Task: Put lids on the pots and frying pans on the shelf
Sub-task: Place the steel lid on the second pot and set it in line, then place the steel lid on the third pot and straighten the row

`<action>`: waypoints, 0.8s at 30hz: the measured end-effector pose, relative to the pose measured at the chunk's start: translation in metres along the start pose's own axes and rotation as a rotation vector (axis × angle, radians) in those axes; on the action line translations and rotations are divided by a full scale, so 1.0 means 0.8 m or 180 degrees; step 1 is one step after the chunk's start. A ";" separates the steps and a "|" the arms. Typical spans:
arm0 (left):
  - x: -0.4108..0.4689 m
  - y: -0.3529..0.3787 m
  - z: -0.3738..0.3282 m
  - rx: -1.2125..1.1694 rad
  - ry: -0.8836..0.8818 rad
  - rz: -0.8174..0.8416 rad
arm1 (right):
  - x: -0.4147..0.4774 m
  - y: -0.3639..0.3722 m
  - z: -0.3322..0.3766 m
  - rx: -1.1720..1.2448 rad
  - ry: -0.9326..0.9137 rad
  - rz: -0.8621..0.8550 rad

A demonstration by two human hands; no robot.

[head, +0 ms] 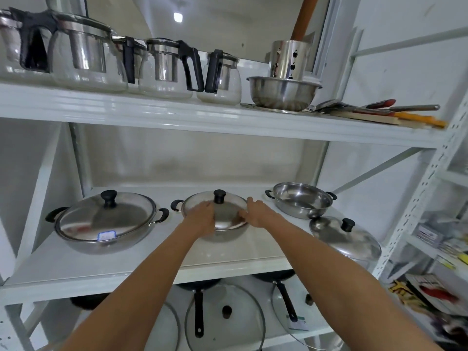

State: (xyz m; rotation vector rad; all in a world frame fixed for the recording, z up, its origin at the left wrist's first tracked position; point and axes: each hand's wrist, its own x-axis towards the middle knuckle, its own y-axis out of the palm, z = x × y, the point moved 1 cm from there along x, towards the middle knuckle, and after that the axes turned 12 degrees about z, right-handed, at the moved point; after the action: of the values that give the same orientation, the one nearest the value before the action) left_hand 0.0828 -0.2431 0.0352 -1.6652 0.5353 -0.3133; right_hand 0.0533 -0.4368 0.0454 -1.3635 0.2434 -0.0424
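Both hands are on the steel lid [222, 211] of the middle pot [228, 233] on the middle shelf [76, 272]. The left hand [202, 219] lies over the lid's near-left rim with its fingers [206, 206] spread flat on the dome; the right hand [255, 212] presses its fingers [244, 214] against the right rim. Neither hand is clenched: they steady the lid rather than grip it, and the black knob [219, 196] stands free between them.

The lid sits roughly level on the pot, though whether its far edge is seated I cannot tell.

Handling, as a judgement: thin polished steel, stiff and fairly light, slick under bare skin and likely to skate on the pot's rim if pushed sideways. The knob is the sure place to lift it; the rim is better for nudging it square.

To the left, 1 wide pot [101, 239] already wears its lid [106, 216]. To the right, an open pot [302, 202] stands bare, and a loose lid [345, 239] lies just in front of it near the shelf's right end; its knob [347, 224] is the obvious hold. Glass lids [225, 323] and dark frying pans [198, 287] lie on the shelf below; glass will be heavier and breakable
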 end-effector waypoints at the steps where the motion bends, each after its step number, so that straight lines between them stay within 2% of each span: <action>1: -0.001 0.001 -0.012 0.0056 0.0014 -0.0038 | -0.007 -0.001 -0.014 -0.0093 0.0043 0.0025; 8: 0.008 0.005 -0.090 0.0208 -0.0011 -0.0115 | -0.036 -0.033 -0.143 -0.0441 0.0311 0.0065; 9: 0.013 0.005 -0.103 0.0203 0.0051 -0.0108 | -0.035 -0.040 -0.174 -0.0426 0.0401 0.0060; 11: 0.065 0.029 -0.201 0.0237 0.0038 -0.0068 | -0.020 -0.050 -0.326 -0.0230 0.0647 0.0066; 12: 0.065 0.028 -0.200 0.0256 0.0035 -0.0059 | -0.023 -0.048 -0.341 -0.0224 0.0696 -0.0043; 14: 0.098 0.050 -0.251 0.0203 0.0014 0.0025 | -0.029 -0.046 -0.416 -0.0305 0.0867 -0.0035; 19: 0.115 0.048 -0.242 0.0253 -0.0024 -0.0106 | -0.035 -0.045 -0.416 -0.0405 0.1092 -0.0325; 24: 0.127 0.075 -0.286 0.0345 -0.0058 0.0108 | -0.025 -0.030 -0.441 -0.0362 0.0658 -0.0294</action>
State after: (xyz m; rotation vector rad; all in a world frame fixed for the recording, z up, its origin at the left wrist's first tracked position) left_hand 0.0466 -0.4960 0.0049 -1.5514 0.5236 -0.2969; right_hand -0.0333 -0.7778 0.0070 -1.4843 0.3606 -0.2508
